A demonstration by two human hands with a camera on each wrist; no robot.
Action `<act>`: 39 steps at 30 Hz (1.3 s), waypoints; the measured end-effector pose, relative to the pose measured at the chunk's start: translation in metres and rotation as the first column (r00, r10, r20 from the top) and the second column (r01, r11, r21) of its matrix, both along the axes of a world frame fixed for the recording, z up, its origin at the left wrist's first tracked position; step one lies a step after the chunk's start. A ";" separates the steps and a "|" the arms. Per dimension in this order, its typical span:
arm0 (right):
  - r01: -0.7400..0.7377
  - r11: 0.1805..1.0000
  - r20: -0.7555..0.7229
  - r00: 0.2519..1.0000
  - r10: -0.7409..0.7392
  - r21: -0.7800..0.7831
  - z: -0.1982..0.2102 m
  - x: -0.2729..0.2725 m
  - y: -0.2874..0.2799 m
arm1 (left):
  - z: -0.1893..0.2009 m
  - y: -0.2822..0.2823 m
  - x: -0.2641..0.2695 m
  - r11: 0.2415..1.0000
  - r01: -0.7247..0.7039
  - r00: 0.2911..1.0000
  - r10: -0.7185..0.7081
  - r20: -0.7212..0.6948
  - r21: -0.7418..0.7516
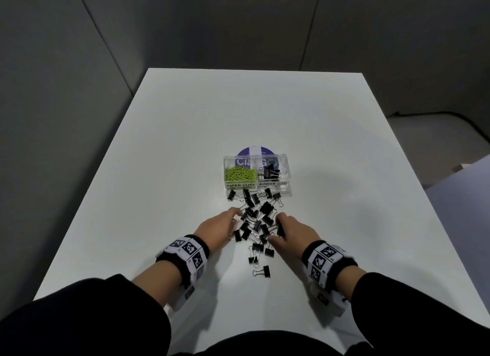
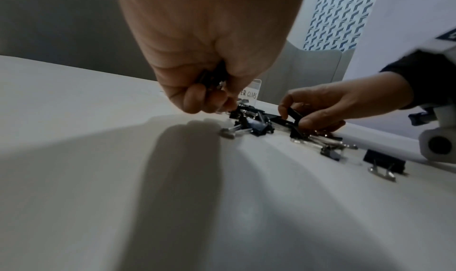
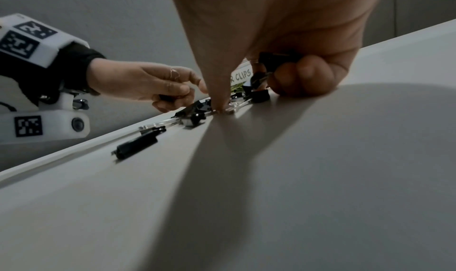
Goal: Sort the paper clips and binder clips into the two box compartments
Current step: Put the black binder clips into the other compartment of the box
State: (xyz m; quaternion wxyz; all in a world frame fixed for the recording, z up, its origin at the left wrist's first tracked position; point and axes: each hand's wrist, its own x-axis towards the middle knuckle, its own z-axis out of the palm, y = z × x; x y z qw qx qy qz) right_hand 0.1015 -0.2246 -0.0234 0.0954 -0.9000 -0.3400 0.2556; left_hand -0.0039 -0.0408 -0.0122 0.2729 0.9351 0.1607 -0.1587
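White table (image 1: 185,133) fills the middle of the head view, with the clear box (image 1: 256,172) at centre: green paper clips (image 1: 240,174) in its left compartment, a few binder clips in its right. Below it lies the loose binder clips pile (image 1: 256,217). The left hand (image 1: 218,227) and right hand (image 1: 297,232) each curl round gathered black clips; overfull fists could spill some, or drop them among the paper clips.

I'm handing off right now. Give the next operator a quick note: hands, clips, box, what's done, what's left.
Left hand: grips black binder clips.
Right hand: also grips binder clips, fingertips down in the pile.
Box: green paper clips in the left compartment, a few binder clips in the right.
Done: no paper clips seen loose.
Left: loose binder clips on the table in front of the box go in the right compartment.
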 end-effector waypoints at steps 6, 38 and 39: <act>-0.094 0.993 -0.005 0.996 0.094 -0.070 0.003 0.000 0.013 | -0.009 -0.009 0.007 0.992 0.122 0.987 -0.116 -0.109 0.046; 0.081 0.991 -0.123 0.990 -0.068 0.111 0.011 0.018 0.011 | 0.004 -0.001 0.017 0.979 0.155 0.986 -0.161 0.035 0.135; 0.049 0.993 -0.097 0.995 -0.039 0.104 0.009 0.017 0.012 | 0.004 0.000 0.018 0.983 0.139 0.988 -0.146 0.048 0.117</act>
